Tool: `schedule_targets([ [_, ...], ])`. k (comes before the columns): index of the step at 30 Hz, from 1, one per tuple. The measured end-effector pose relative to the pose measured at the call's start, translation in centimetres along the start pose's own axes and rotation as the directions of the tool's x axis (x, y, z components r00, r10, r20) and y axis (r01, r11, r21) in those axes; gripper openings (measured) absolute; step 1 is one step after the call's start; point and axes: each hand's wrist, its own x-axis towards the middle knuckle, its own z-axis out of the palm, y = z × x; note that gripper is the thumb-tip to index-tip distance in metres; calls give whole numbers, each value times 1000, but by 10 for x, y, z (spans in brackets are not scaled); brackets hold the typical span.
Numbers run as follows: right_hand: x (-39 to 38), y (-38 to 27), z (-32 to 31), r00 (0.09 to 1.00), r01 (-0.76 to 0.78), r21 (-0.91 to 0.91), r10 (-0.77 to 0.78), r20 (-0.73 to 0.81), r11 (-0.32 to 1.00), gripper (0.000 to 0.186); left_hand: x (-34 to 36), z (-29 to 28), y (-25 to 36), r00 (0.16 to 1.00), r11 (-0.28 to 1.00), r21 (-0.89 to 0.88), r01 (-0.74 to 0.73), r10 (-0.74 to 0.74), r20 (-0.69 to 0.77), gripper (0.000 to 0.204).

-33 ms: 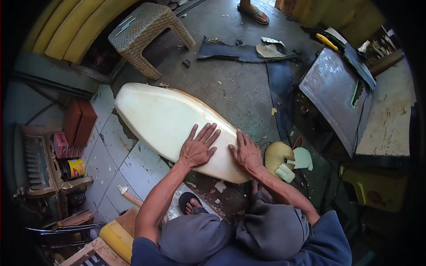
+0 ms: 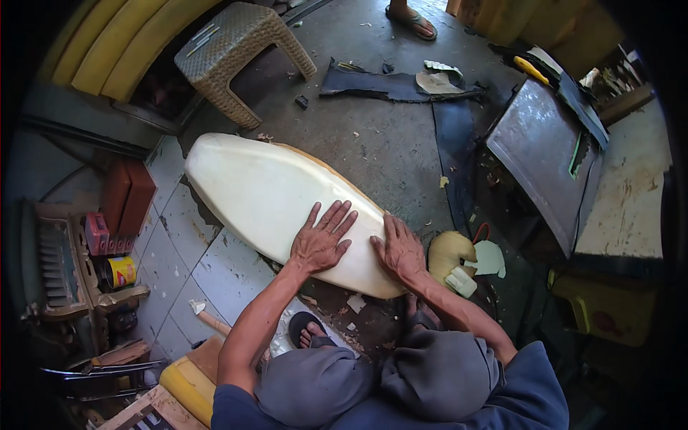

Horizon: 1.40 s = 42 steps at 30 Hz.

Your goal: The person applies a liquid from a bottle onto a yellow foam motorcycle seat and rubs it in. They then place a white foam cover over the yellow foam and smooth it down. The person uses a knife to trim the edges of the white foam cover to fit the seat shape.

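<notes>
A long white foam pad (image 2: pixel 252 183), shaped like a motorcycle seat, lies slantwise on the floor before my knees. Its narrower end points to the far left, and a tan strip shows along its far edge. My left hand (image 2: pixel 319 239) rests flat on its upper face near the close end, fingers spread. Against the right edge lies my right hand (image 2: pixel 398 251), fingers stretched out along the side and thumb on the top face. Neither hand grasps a tool.
A woven-pattern stool (image 2: pixel 240 61) stands at the far left. Dark torn covering scraps (image 2: pixel 390 84) lie beyond the pad. A dark panel (image 2: pixel 537 154) with a yellow-handled cutter (image 2: pixel 530 69) is at right. A hammer (image 2: pixel 208 315) lies at left. Another person's sandalled foot (image 2: pixel 414 23) shows at the top.
</notes>
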Motion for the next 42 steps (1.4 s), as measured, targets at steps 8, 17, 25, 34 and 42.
schedule_targets([
  [8,-12,-1,12,1000,-7,-61,7,-3,998,67,-9,6,7,999,995,-88,36,-36,-2,69],
  [17,-10,-4,16,999,46,-78,-48,-27,996,63,-15,8,3,996,999,-35,33,-35,-79,67],
  [25,-120,16,32,976,35,130,-62,208,991,57,-106,4,24,507,739,-555,381,-669,-544,65],
  [34,64,-41,29,981,-35,537,-75,181,843,93,-168,29,-31,189,-402,-916,16,-898,397,78],
  [42,80,-59,21,891,-183,376,-8,453,908,99,-175,20,-23,332,-371,-927,58,-869,368,77],
])
